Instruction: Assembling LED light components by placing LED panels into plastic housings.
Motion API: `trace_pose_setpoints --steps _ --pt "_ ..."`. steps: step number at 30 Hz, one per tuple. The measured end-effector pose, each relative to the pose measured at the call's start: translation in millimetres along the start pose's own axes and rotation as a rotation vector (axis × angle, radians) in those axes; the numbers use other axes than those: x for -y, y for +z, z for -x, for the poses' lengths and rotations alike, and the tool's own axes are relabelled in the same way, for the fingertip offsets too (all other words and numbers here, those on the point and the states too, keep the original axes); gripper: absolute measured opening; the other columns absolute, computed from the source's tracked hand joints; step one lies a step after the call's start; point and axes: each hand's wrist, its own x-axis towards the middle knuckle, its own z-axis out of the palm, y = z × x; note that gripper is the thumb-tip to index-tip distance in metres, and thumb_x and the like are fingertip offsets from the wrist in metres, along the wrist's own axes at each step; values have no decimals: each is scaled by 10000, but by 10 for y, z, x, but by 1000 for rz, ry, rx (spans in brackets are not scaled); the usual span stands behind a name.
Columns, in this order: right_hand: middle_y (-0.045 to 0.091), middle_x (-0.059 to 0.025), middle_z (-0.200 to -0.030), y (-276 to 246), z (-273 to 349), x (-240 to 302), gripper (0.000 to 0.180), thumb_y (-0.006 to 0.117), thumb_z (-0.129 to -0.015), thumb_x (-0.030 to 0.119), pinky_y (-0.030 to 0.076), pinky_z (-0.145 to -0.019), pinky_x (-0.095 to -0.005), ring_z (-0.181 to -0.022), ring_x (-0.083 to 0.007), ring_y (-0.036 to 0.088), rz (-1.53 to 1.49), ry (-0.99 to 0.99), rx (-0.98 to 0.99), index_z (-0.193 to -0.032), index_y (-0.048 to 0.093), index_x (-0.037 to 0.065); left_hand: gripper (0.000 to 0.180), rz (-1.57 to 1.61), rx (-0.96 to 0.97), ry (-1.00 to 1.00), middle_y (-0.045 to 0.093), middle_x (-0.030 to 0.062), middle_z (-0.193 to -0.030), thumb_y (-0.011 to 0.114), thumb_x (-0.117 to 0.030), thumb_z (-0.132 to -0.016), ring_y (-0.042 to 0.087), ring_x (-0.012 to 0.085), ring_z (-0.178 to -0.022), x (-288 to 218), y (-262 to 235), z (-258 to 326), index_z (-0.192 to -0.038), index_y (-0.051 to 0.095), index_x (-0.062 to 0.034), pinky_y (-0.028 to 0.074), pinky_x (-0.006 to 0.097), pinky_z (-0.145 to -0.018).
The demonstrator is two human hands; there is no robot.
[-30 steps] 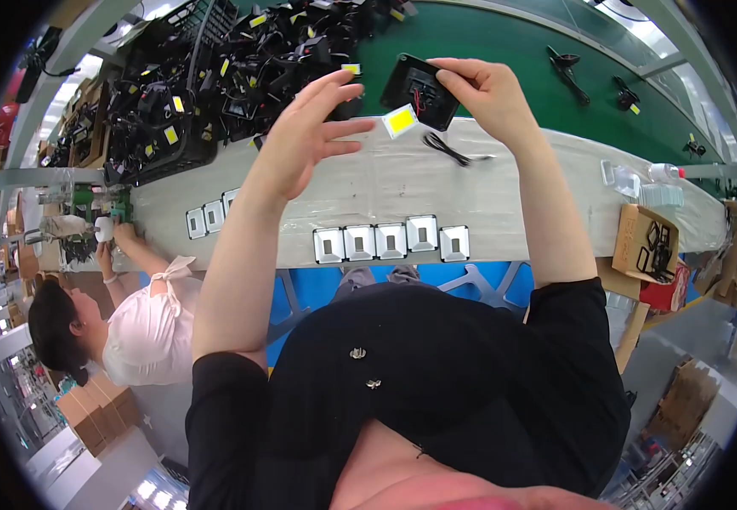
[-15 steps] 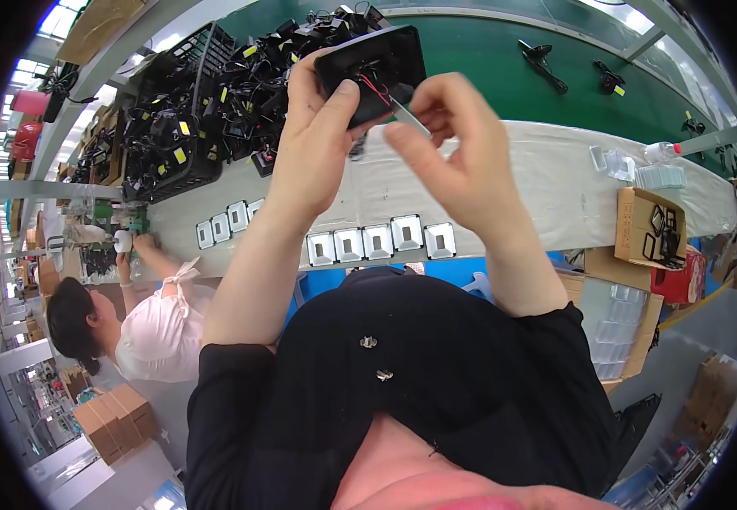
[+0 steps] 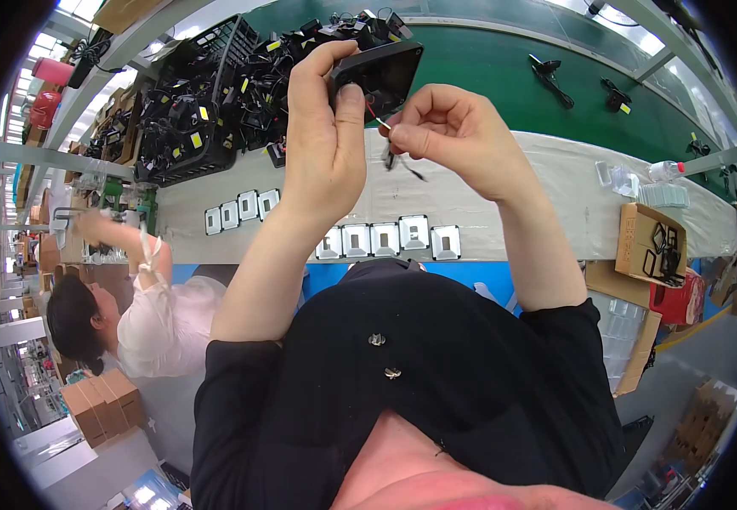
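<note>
My left hand (image 3: pixel 328 136) grips a black rectangular housing (image 3: pixel 392 70) above the table, its thumb pressed into the hollow side. Inside that hollow a short red wire (image 3: pixel 370 110) shows near the thumb. Thumb and fingers of my right hand (image 3: pixel 458 136) pinch a thin whitish strip (image 3: pixel 383 123) at the housing's lower edge; its exact kind is too small to make out. Below the pinch dangles a thin black cable (image 3: pixel 409 167) with dark ends. In front of me several silver square lamp parts (image 3: pixel 384 240) with black corners lie in a row.
A black crate (image 3: pixel 183 140) and a heap of black cabled parts (image 3: pixel 260 93) fill the back left. At right are a carton of black frames (image 3: pixel 640 238), clear plastic pieces (image 3: pixel 662 196) and a bottle (image 3: pixel 664 172). A co-worker (image 3: pixel 164 319) sits at left.
The housing has tilted, hiding more of its inside. My right fingers have closed into a pinch on the strip by its edge. The co-worker's forearm has swung up.
</note>
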Motion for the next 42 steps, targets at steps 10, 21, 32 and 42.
trace_pose_setpoints --steps 10,21,32,42 --pt "619 -71 -762 82 149 367 186 661 -769 145 458 -627 -247 -686 -157 598 678 -285 -57 -845 566 5 247 44 -139 -19 493 99 -996 374 -94 -941 492 146 -864 -77 -119 -3 -1171 414 -13 404 255 -770" --pt "642 -46 -781 65 37 257 184 726 -676 110 468 -666 -248 -728 -158 605 691 -331 -118 -789 599 40 236 -293 -77 92 489 148 -1046 435 -89 -900 493 285 -941 -53 -172 23 -1121 476 -17 399 334 -828" --pt "668 -26 -875 79 -33 518 254 736 -588 29 452 -634 -266 -721 -186 549 1229 -1019 -161 -822 646 67 239 303 -152 -329 596 61 -879 590 -73 -826 575 105 -759 -138 -130 -61 -1046 506 -29 474 235 -648" --pt "660 -47 -879 72 -34 523 237 742 -563 26 451 -599 -264 -685 -183 538 1201 -1010 -79 -783 652 44 277 360 -72 -405 580 40 -862 605 -81 -815 561 84 -761 -203 -214 2 -1064 496 -23 471 218 -644"
